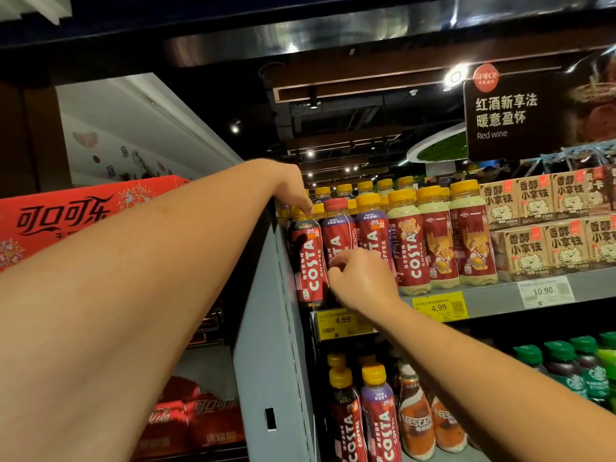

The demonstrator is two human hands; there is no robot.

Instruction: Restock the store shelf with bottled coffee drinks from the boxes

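A row of Costa coffee bottles (410, 248) stands on the upper grey shelf (493, 295). My left hand (291, 191) reaches over the row's left end, its fingers curled down on the cap of the leftmost dark Costa bottle (308, 261). Beside that bottle stands a red-capped Costa bottle (336, 233). My right hand (360, 281) is lower, with fingers curled round this bottle's body, hiding its lower half. The other bottles in the row have yellow caps.
Latte cartons (533, 228) are stacked right of the bottles. The lower shelf holds Costa bottles (380, 418), Nescafe bottles (416, 421) and green-capped bottles (566, 368). Red Coca-Cola boxes (66, 215) sit left of the grey side panel (266, 328). A red-wine sign (513, 118) hangs above.
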